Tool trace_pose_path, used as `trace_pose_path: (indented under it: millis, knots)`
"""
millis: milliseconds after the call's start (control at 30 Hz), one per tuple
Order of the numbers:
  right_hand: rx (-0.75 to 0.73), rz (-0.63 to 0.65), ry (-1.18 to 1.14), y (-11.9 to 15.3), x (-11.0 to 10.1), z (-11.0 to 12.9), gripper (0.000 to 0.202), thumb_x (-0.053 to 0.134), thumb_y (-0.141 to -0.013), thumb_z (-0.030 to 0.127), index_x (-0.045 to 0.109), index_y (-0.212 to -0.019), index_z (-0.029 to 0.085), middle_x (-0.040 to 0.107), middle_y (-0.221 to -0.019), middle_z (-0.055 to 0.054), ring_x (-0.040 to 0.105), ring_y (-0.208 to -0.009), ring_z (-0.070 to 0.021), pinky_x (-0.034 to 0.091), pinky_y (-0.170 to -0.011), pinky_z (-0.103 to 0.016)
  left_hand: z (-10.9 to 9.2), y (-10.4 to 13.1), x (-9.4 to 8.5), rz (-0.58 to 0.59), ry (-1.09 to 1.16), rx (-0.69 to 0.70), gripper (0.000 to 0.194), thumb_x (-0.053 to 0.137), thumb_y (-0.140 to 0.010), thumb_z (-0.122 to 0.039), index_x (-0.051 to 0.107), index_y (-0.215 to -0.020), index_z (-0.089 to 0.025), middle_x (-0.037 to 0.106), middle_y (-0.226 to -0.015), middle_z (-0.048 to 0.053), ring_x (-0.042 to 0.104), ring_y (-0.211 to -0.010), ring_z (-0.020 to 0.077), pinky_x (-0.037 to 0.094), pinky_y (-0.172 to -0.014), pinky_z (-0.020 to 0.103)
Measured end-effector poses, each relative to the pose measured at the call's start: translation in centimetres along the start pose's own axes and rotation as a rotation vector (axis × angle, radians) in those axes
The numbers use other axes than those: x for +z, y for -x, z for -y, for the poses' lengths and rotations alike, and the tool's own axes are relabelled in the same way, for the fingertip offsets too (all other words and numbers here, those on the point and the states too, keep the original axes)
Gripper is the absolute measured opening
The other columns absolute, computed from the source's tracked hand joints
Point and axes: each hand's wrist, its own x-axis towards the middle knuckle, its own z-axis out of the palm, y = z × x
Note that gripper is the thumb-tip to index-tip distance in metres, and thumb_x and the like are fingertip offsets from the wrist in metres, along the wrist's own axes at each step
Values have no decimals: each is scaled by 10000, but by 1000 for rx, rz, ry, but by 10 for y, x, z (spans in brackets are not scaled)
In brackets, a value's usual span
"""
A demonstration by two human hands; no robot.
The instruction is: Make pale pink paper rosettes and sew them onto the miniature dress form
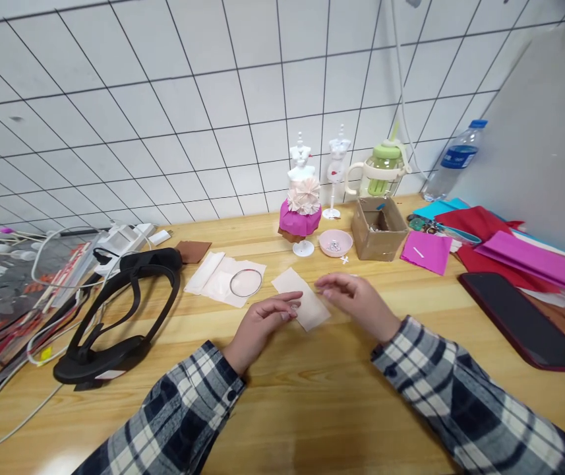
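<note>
My left hand (268, 320) is over the left edge of a pale pink paper rectangle (309, 307) on the wooden table. Its thumb and fingertips come close together; a small pale spot shows there, too small to name. To the right of the paper, my right hand (356, 300) hovers with loosely bent, extended fingers and nothing visible in them. Behind the paper stands a small white dress form (300, 168) wearing a pale pink ruffled top and a magenta skirt (300, 219). A pink bowl (335, 253) holding small bits sits right of it.
Left are a metal ring (245, 272) on pale paper, a black headset (128, 330) and cables. A second dress form (336, 165), a cardboard box (380, 241) and a green-lidded cup (386, 155) stand behind. Right lie a phone (524, 320), coloured paper (539, 257) and a water bottle (455, 158).
</note>
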Motion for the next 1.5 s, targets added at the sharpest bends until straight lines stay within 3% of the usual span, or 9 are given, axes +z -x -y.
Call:
trace_pose_path:
  millis: [67,133,433,600,700,900,1067,1233,1500]
  knots:
    - [140,262,-190,8,19,0,342,627,-782,373,658,-1082,211,663,-977,-50,568,-703,-143,421,-501,-232,0,1,0,3,-5,21,92,670,-787,-240,734,-756,-181,622,-1282,93,546,-1207,271,349,-1076,440]
    - [231,336,-326,12,32,0,369,666,-754,399,659,-1083,231,650,-956,-27,532,-662,-121,378,-435,-201,-1,1,1,11,-23,38,96,659,-795,-233,739,-763,-191,601,-1311,84,506,-1256,274,328,-1093,443]
    - [498,123,-619,19,49,3,355,805,-602,393,646,-851,197,539,-658,63,335,-463,-44,181,-368,-191,-2,1,1,76,-111,78,113,651,-814,-249,744,-794,-189,526,-1368,86,552,-1184,255,369,-1065,416]
    - [509,146,-620,17,47,0,325,770,-646,419,603,-821,201,515,-637,68,323,-465,-52,170,-382,-193,-3,0,1,88,-149,82,111,652,-810,-249,740,-789,-184,529,-1352,92,541,-1186,251,377,-1053,404]
    - [367,168,-381,15,43,-2,229,676,-751,406,597,-823,204,539,-644,55,366,-477,-74,248,-414,-208,-3,0,1,73,-149,77,105,640,-797,-215,725,-742,-186,562,-1299,81,541,-1176,249,370,-1053,405]
    - [-332,115,619,13,24,-3,162,516,-883,190,667,-829,210,666,-847,-34,562,-757,-152,374,-667,-277,-2,1,1,6,-206,31,131,608,-712,-153,661,-593,-169,640,-1057,78,567,-1073,248,373,-1023,388]
    - [-534,-91,936,10,3,-8,216,472,-940,247,686,-919,246,703,-940,-32,593,-844,-160,369,-707,-278,0,0,0,-57,-127,-22,152,516,-808,-225,631,-732,-159,653,-1036,85,596,-1006,228,458,-882,360]
    - [-502,-85,867,9,5,-8,152,543,-910,273,682,-875,225,691,-871,-11,592,-786,-142,368,-668,-265,-6,6,5,-53,-829,337,495,675,-789,-349,548,-1246,-209,629,-1149,96,559,-1057,237,441,-912,398]
    - [-303,93,607,14,22,-7,56,629,-813,180,662,-803,224,647,-785,27,549,-693,-107,353,-627,-238,-19,14,8,-92,-1531,821,161,611,-868,-226,670,-1008,-280,719,-1016,-9,592,-953,202,344,-910,421]
